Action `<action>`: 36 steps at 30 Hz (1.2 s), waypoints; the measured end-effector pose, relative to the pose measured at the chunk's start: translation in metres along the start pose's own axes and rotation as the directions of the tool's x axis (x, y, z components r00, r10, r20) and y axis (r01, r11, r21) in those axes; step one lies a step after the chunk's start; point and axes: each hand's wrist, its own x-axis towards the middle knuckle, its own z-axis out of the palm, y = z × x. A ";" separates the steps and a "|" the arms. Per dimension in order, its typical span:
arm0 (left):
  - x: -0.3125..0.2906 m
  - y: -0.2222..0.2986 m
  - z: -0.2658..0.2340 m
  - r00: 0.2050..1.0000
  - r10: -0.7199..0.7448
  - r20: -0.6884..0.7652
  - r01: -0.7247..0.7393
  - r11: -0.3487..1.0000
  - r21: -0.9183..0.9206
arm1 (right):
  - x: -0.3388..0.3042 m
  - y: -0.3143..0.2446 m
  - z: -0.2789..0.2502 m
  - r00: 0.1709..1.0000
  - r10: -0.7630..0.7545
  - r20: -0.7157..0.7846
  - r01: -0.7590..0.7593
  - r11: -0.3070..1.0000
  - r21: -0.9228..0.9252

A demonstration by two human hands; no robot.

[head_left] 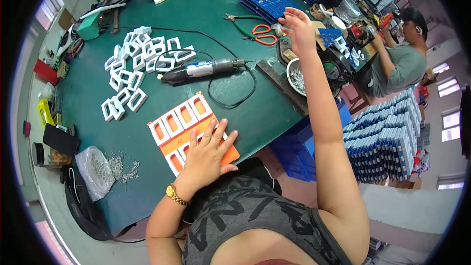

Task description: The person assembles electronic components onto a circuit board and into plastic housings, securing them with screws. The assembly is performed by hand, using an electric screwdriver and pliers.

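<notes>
My left hand (pixel 207 153) lies with spread fingers on an orange tray (pixel 182 138) near the table's front edge. White rectangular frames (pixel 186 113) sit in two rows in the tray, and my palm covers part of the nearer row. My right hand (pixel 297 25) is raised at the far right with its fingers apart and nothing visible in them. It is nearest to a stack of blue trays (pixel 267 1) and the red-handled scissors (pixel 265 35). Beyond the orange tray lies a corded electric screwdriver (pixel 201 70), its cable looped on the table.
Loose white frames (pixel 128 73) are heaped at the left. A bag of small screws (pixel 96 172) spills onto the green table (pixel 147 216). A white bowl (pixel 295 76) stands at the right edge. A co-worker (pixel 405 54) is at the right, beyond stacked blue-and-white trays (pixel 382 137).
</notes>
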 end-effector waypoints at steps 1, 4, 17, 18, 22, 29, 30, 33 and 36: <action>0.000 0.001 0.001 1.000 -0.010 -0.009 0.010 1.000 0.001 | 0.021 0.010 0.001 0.999 -0.014 -0.036 0.006 0.980 -0.198; 0.007 0.002 0.001 1.000 0.031 -0.004 -0.031 0.999 -0.021 | 0.099 0.058 -0.048 0.939 -0.320 0.127 0.243 0.355 -0.903; -0.001 -0.006 0.006 0.999 0.020 -0.032 -0.021 0.999 -0.046 | 0.107 0.026 -0.006 0.891 0.010 0.453 0.434 -0.307 -0.847; -0.001 -0.006 0.006 0.999 0.017 -0.031 -0.019 0.999 -0.050 | 0.109 0.023 -0.008 0.868 -0.046 0.495 0.464 -0.282 -0.840; 0.001 -0.006 0.008 0.999 0.021 -0.034 -0.024 0.998 -0.065 | 0.138 0.016 -0.022 0.726 -0.313 0.612 0.539 -0.293 -0.790; -0.004 0.004 0.014 0.990 -0.077 -0.117 0.069 0.995 -0.072 | 0.153 -0.067 -0.011 0.389 -0.824 0.412 0.450 -0.220 -0.865; -0.004 0.004 0.013 0.989 -0.080 -0.121 0.070 0.994 -0.078 | 0.154 -0.075 -0.008 0.382 -0.880 0.282 0.511 -0.053 -0.858; -0.004 0.001 0.013 0.997 -0.066 -0.050 0.060 0.992 -0.109 | 0.144 -0.094 0.012 0.604 -0.796 -0.046 0.703 0.558 -0.441; -0.011 -0.001 0.017 0.993 -0.068 -0.100 0.053 0.988 -0.143 | 0.106 -0.106 0.048 0.798 -0.602 0.038 0.599 0.798 0.072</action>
